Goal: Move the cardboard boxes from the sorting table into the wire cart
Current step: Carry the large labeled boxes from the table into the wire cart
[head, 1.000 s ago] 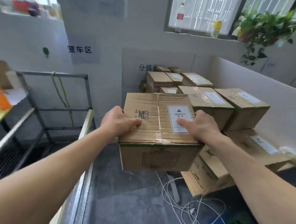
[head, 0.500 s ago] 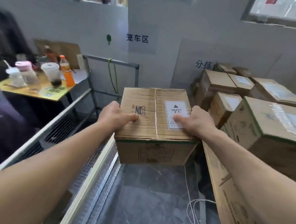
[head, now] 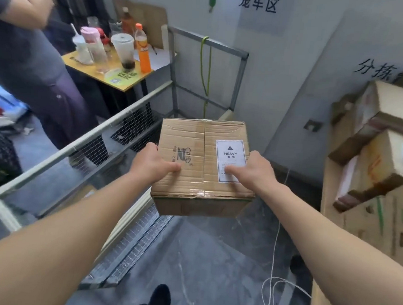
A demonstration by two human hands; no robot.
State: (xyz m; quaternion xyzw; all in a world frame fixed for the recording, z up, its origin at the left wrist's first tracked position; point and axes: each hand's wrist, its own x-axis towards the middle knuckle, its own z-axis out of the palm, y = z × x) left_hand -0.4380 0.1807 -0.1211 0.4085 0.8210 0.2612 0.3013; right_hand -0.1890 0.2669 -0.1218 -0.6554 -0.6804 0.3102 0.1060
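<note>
Cardboard box (head: pixel 202 166) has swung left, away from the stacked boxes (head: pixel 387 109) on the counter. Your left hand (head: pixel 152 166) and right hand (head: pixel 253 172) clamp its sides, holding it mid-air at the wire cart (head: pixel 78 143) rail, not yet inside.

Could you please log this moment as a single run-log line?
phase: carry | left hand: holds cardboard box, left side | right hand: holds right side | box: lifted, not yet set in wire cart

Parcel sorting rm, stacked boxes (head: pixel 387 104), wire cart (head: pixel 136 122), wall zone signs (head: pixel 257 2)
</note>
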